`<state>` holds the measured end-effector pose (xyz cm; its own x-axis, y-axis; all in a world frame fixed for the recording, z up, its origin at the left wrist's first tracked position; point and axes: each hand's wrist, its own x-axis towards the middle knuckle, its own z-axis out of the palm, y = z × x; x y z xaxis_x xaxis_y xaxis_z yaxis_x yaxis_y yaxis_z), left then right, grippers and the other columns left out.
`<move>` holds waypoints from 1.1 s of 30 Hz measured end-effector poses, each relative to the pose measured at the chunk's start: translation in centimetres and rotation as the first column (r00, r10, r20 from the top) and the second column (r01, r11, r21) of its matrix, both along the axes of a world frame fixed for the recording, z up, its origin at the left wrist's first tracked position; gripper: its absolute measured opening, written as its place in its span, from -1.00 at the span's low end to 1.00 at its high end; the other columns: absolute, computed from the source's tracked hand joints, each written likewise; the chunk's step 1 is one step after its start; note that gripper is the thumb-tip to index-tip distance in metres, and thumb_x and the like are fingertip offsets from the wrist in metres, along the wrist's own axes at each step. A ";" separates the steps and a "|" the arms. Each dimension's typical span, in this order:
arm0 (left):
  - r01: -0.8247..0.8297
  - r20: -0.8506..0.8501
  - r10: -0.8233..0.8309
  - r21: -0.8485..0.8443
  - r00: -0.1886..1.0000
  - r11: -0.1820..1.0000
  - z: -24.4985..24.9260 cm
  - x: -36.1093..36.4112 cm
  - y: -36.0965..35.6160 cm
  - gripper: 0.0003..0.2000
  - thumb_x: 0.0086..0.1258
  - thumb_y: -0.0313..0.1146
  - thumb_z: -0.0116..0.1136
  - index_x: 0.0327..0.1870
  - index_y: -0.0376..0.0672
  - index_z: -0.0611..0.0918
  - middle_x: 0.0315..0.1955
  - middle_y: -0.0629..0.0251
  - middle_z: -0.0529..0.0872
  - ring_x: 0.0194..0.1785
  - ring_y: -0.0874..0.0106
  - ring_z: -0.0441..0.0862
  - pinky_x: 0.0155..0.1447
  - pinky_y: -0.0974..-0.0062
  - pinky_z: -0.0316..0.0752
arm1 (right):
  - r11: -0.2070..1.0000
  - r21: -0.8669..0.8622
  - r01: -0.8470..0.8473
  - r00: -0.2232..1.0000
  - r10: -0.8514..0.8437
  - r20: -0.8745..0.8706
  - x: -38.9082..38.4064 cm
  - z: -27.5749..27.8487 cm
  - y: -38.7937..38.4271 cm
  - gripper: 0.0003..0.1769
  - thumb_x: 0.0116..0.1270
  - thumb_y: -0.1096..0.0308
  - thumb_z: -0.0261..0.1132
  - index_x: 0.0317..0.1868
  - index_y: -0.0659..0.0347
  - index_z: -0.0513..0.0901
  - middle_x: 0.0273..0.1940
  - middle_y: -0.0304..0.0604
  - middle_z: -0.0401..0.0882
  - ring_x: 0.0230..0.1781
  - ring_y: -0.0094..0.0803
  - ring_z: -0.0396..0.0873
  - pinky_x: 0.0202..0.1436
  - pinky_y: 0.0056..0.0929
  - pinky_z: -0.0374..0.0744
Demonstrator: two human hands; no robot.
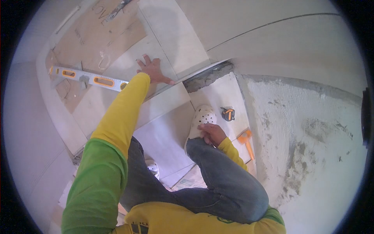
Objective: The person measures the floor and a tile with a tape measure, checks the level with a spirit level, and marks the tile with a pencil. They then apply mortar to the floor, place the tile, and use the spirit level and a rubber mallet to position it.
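My left hand [152, 71] lies with its fingers spread on the pale floor tile [165, 35] of the raised step, close to its edge. To its left, a long silver spirit level [89, 79] with orange-rimmed openings lies across the tiles and brown board; my yellow sleeve covers its right end. My right hand [212, 135] is at my right knee, next to the white clog [204, 115], with its fingers curled together. What they hold, if anything, is hidden. A black and orange tape measure [228, 114] sits on the lower tile, right of the clog.
An orange mallet [245, 137] lies by the rough plastered wall [296, 128]. A bare mortar strip [210, 76] shows under the step edge. A metal hand tool [117, 9] rests on the brown board [101, 35] at the top. Another white clog [153, 168] shows between my legs.
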<state>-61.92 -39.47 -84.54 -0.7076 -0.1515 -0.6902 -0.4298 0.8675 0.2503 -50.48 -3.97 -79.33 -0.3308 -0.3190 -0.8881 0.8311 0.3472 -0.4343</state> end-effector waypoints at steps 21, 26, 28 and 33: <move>-0.094 -0.543 0.168 0.161 0.823 0.982 -1.1 -2.7 3.1 -0.50 0.22 -0.06 0.24 0.15 -0.08 0.59 0.17 0.04 0.56 0.27 0.09 0.46 0.30 0.20 0.39 | 0.991 0.001 0.136 0.989 -0.136 -0.064 2.4 0.8 0.6 -0.73 0.39 0.18 0.24 -0.27 0.24 0.65 -0.54 -0.22 0.59 -0.79 -0.54 0.43 -0.75 -0.55 0.38; -0.177 -0.461 0.284 0.261 0.841 0.949 2.7 -2.5 4.2 -0.64 0.23 -0.19 0.21 0.03 -0.09 0.66 -0.04 0.07 0.71 0.06 0.11 0.63 0.20 0.24 0.49 | 0.988 0.029 0.154 0.987 -0.152 -0.047 2.3 1.0 0.4 -0.72 0.39 0.18 0.23 -0.23 0.26 0.65 -0.52 -0.21 0.59 -0.79 -0.54 0.44 -0.76 -0.55 0.37; -0.184 -0.463 0.314 0.305 0.829 0.935 2.4 -2.5 3.9 -0.67 0.23 -0.22 0.20 0.00 -0.10 0.68 -0.21 0.10 0.76 -0.08 0.12 0.69 0.12 0.26 0.54 | 0.990 0.028 0.142 0.988 -0.140 -0.064 2.2 1.0 0.4 -0.72 0.38 0.18 0.23 -0.21 0.26 0.66 -0.52 -0.20 0.59 -0.79 -0.53 0.44 -0.77 -0.54 0.37; -0.154 -0.559 0.336 0.347 0.758 0.925 0.4 -2.3 3.1 -0.62 0.23 -0.28 0.22 0.09 -0.13 0.64 -0.30 0.12 0.76 -0.18 0.20 0.72 0.04 0.31 0.57 | 0.990 0.022 0.137 0.989 -0.135 -0.060 2.1 0.9 0.5 -0.71 0.37 0.17 0.24 -0.21 0.26 0.66 -0.53 -0.20 0.59 -0.78 -0.52 0.45 -0.77 -0.54 0.37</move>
<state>-64.22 -36.36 -84.09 -0.9505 -0.2555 -0.1770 -0.3010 0.6140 0.7296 -48.41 -3.44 -78.40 -0.4206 -0.2448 -0.8736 0.8451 0.2445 -0.4754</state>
